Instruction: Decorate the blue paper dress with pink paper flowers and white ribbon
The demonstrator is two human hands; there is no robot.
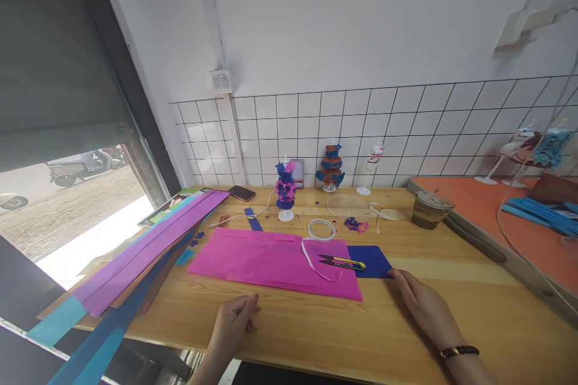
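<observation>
My right hand (422, 301), a beaded bracelet on its wrist, pinches the corner of a dark blue sheet (372, 260) between thumb and fingers. The sheet's other end goes under a folded magenta sheet (257, 258); cloth or paper, I cannot tell which. On the magenta sheet rest yellow-and-black thread snips (345, 262) and a thin white strip (311, 258). My left hand (235, 320) is curled closed near the table's front edge, just below the magenta sheet, with nothing visible in it. A roll of white tape (321, 230) lies at the magenta sheet's back edge.
Long purple strips (149, 246) and blue strips (121, 313) hang over the left edge. Behind stand a blue-and-pink decorated doll (285, 189), a blue-and-brown one (332, 168) and a white one (374, 162). A phone (242, 193), scraps (356, 224) and a lidded container (431, 210) are around.
</observation>
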